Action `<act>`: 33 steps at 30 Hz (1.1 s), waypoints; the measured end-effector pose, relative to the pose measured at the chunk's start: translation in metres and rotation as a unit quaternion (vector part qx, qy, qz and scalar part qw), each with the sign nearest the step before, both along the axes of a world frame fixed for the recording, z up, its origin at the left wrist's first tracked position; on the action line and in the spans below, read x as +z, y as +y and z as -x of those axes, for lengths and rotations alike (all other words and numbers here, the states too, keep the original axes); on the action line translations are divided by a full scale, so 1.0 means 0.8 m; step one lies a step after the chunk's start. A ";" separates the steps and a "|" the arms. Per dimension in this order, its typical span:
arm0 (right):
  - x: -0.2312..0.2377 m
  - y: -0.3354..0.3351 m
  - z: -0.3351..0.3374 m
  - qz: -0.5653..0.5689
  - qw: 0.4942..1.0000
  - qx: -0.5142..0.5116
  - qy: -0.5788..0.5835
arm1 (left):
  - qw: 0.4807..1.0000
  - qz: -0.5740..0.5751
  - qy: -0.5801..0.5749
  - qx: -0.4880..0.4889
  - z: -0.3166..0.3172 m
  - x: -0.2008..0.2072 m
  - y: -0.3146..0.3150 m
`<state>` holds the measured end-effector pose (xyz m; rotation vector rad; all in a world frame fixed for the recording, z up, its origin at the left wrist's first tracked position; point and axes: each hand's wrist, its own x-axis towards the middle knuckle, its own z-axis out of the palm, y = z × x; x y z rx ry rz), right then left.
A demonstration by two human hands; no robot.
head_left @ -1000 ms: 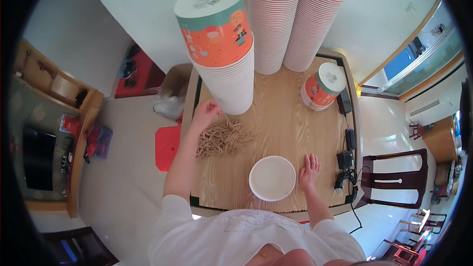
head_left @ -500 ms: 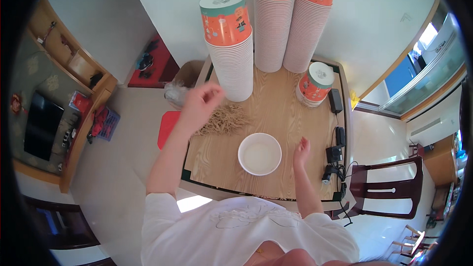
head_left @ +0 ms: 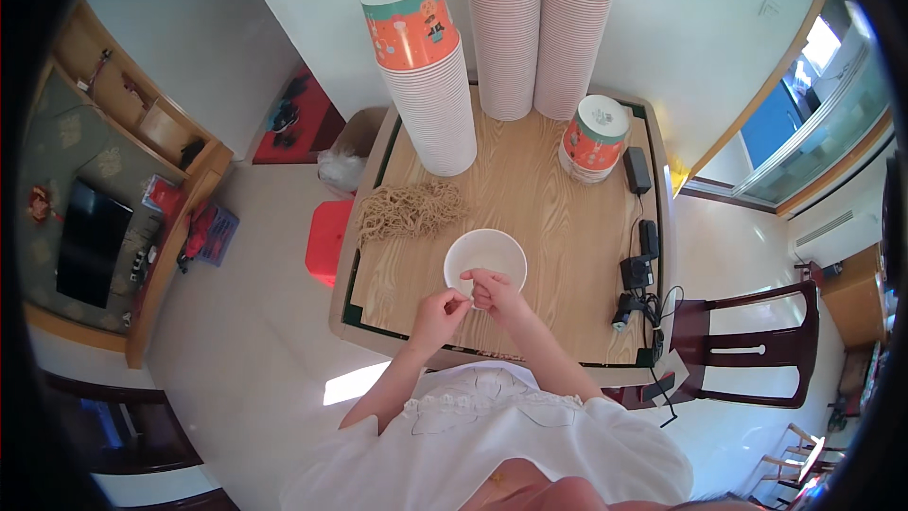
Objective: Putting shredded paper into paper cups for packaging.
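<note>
A white round paper tub (head_left: 487, 251) stands mouth up near the table's front edge, and its inside looks plain white. My left hand (head_left: 438, 320) is closed in a pinch just in front of the tub's near rim. Above that rim, my right hand (head_left: 497, 291) meets it with curled fingers and covers part of the tub. Anything between the fingertips is too small to make out. Beyond the tub, to the left, lies a loose heap of tan twine-like strands (head_left: 413, 210), with neither hand on it.
Tall stacks of upturned orange-and-white paper tubs (head_left: 430, 104) stand at the back, and a short stack (head_left: 594, 142) sits to the right. Black adapters and cables (head_left: 637, 273) line the right edge. A red stool (head_left: 327, 244) is at the left, a dark chair (head_left: 757, 345) at the right.
My left hand has come back from near the twine-like strands to the front of the tub. My right hand has moved left over the tub's near rim. The view has shifted slightly.
</note>
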<state>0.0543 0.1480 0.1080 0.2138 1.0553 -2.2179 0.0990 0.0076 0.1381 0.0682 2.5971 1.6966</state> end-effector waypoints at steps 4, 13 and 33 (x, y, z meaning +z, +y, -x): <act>0.003 0.017 0.008 0.005 0.997 -0.070 -0.007 | 0.992 0.120 -0.006 -0.026 -0.015 -0.004 -0.020; 0.038 0.029 0.010 -0.195 0.954 -0.112 0.198 | 0.968 0.188 -0.090 -0.137 -0.009 -0.020 -0.069; 0.020 -0.019 0.014 -0.317 0.854 -0.157 0.381 | 0.962 -0.231 0.001 -0.142 0.086 0.011 -0.014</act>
